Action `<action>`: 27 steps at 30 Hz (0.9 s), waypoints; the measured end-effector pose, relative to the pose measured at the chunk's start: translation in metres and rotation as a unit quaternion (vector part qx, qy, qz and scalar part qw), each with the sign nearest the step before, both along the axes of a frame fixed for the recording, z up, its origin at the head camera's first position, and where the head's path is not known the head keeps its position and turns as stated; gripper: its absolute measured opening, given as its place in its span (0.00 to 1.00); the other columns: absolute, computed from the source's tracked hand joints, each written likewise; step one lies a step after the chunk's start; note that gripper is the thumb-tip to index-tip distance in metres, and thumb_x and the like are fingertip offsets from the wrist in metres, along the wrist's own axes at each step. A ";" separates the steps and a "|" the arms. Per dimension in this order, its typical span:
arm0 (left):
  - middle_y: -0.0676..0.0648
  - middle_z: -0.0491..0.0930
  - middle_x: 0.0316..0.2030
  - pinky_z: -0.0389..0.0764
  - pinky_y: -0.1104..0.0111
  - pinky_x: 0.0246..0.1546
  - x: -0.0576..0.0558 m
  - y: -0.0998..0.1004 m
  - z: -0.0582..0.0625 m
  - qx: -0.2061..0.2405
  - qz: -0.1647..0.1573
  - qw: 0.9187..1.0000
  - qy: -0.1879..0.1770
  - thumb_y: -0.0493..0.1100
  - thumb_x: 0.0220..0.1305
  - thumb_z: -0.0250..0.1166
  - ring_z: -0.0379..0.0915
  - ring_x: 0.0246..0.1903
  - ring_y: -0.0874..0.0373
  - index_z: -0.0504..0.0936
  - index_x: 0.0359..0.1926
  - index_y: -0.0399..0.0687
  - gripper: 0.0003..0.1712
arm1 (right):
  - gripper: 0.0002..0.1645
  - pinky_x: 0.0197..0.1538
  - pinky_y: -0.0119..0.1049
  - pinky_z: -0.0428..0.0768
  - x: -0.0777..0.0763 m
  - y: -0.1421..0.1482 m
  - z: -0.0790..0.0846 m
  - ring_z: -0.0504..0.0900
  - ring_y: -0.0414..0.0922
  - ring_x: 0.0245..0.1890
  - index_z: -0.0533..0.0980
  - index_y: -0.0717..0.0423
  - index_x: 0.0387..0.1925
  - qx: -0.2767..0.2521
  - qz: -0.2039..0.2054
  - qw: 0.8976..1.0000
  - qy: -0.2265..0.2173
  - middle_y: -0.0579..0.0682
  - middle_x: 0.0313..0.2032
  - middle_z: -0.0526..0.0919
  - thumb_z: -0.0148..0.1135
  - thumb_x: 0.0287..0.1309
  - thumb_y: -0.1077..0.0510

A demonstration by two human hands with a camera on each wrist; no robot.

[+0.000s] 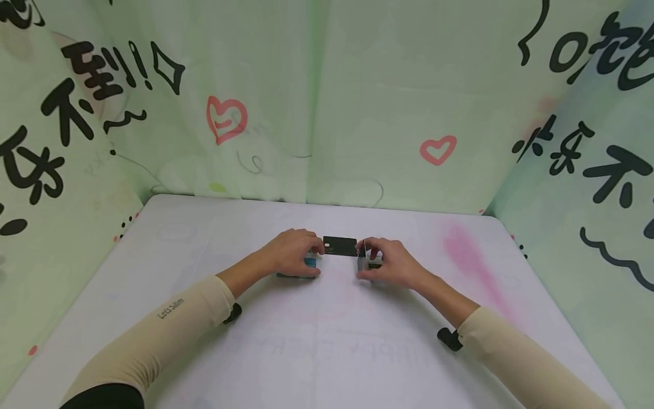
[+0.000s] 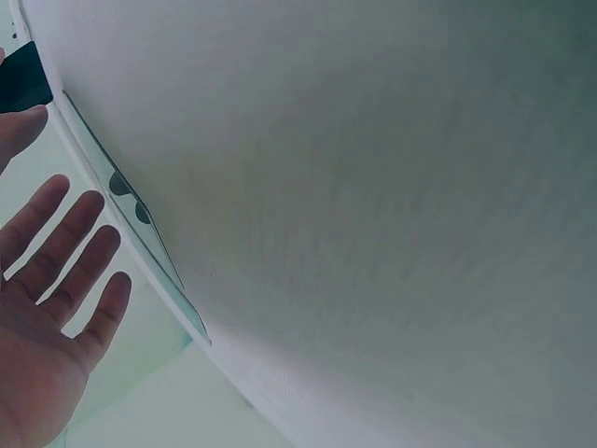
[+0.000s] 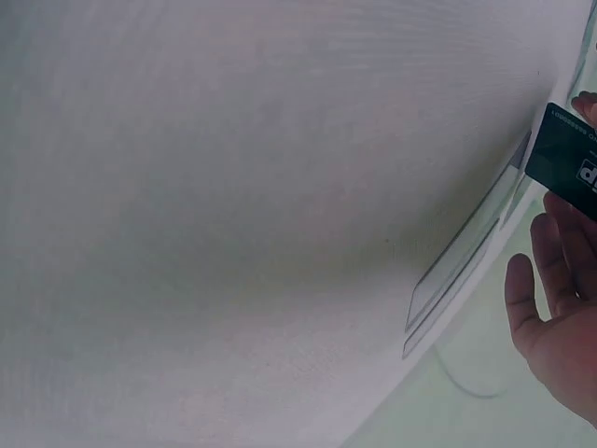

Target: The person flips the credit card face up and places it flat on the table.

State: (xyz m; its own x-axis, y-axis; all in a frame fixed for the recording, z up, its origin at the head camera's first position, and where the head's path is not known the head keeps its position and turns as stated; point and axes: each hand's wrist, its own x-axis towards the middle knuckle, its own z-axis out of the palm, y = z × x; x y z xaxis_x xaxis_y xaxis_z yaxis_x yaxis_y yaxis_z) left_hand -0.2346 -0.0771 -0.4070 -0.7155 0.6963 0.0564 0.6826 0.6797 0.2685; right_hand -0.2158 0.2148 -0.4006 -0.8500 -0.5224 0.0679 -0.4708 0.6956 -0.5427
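My left hand [image 1: 298,253] is over a dark flat card-like piece with a blue patch [image 1: 310,262]. In the left wrist view its fingers [image 2: 86,215] are spread, nearly straight. Between the hands is a black card [image 1: 339,245] marked VIP, close to the left fingertips. My right hand [image 1: 393,261] holds a thin card [image 1: 362,262] on edge between thumb and fingers, above another dark flat piece [image 1: 375,263]. The right wrist view shows a dark green card [image 3: 562,154] with a printed number at those fingers. Part of each flat piece is hidden by the hands.
Everything is on a white table [image 1: 317,341] with a pink stain [image 1: 465,250] at right. Its far edge meets a pale green curtain [image 1: 393,113] with hearts and black writing. Both wrist views also show flat, glossy outlined pieces [image 2: 154,229] near the table edge.
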 end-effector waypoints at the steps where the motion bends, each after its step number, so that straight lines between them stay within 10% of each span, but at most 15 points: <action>1: 0.55 0.84 0.44 0.77 0.56 0.55 0.000 0.000 0.000 0.000 0.000 1.000 0.000 0.57 0.58 0.75 0.78 0.45 0.58 0.85 0.49 0.54 0.21 | 0.34 0.41 0.36 0.75 0.000 0.000 0.000 0.81 0.46 0.43 0.81 0.53 0.57 0.000 0.001 1.000 0.001 0.44 0.48 0.86 0.83 0.49 0.50; 27: 0.51 0.85 0.48 0.77 0.58 0.55 0.003 0.014 0.013 0.039 -0.017 0.999 -0.024 0.58 0.61 0.73 0.77 0.48 0.56 0.84 0.56 0.52 0.26 | 0.31 0.46 0.38 0.78 0.003 -0.005 -0.012 0.82 0.45 0.40 0.83 0.54 0.50 0.012 0.010 1.000 0.020 0.43 0.40 0.86 0.85 0.44 0.50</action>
